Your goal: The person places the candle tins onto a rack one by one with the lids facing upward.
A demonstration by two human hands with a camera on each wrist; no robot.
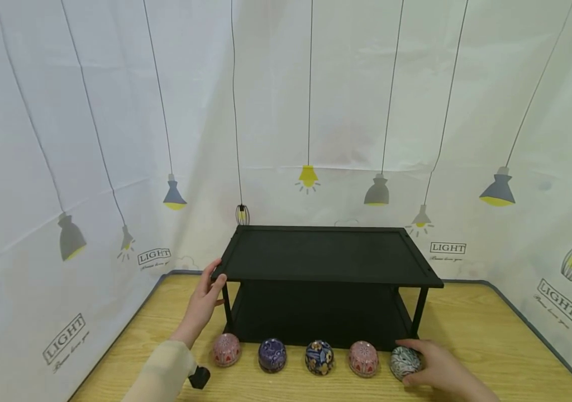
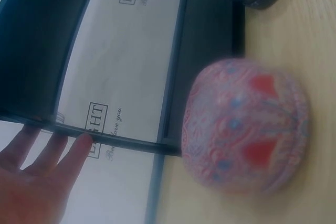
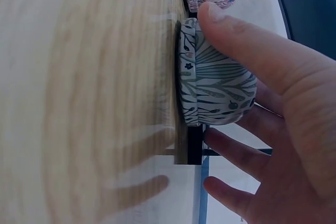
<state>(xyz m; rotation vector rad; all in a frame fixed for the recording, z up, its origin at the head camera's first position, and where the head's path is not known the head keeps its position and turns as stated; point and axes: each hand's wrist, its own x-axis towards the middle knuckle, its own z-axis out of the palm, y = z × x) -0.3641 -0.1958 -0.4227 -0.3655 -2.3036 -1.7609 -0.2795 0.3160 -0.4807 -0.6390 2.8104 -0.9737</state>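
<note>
My left hand (image 1: 204, 298) holds the left front corner of a black two-tier shelf (image 1: 326, 254), thumb at the front and fingers along the side. In the left wrist view, its fingertips (image 2: 79, 148) lie against the frame. My right hand (image 1: 439, 365) grips a small round tin (image 3: 220, 82), white with a grey-green leaf pattern, thumb on one side and fingers round the other. That tin stands on the table at the right end of a row. Left of it are a pink tin (image 1: 363, 358), a navy floral tin (image 1: 319, 357), a purple tin (image 1: 272, 355) and another pink tin (image 1: 227, 350).
The row runs along the shelf's front edge on a light wooden table (image 1: 487, 329). Behind stands a white wall covering (image 1: 271, 111) printed with hanging lamps. The shelf's lower board (image 1: 316, 312) lies close over the table. A black cube-shaped piece (image 1: 199, 377) sits by my left sleeve.
</note>
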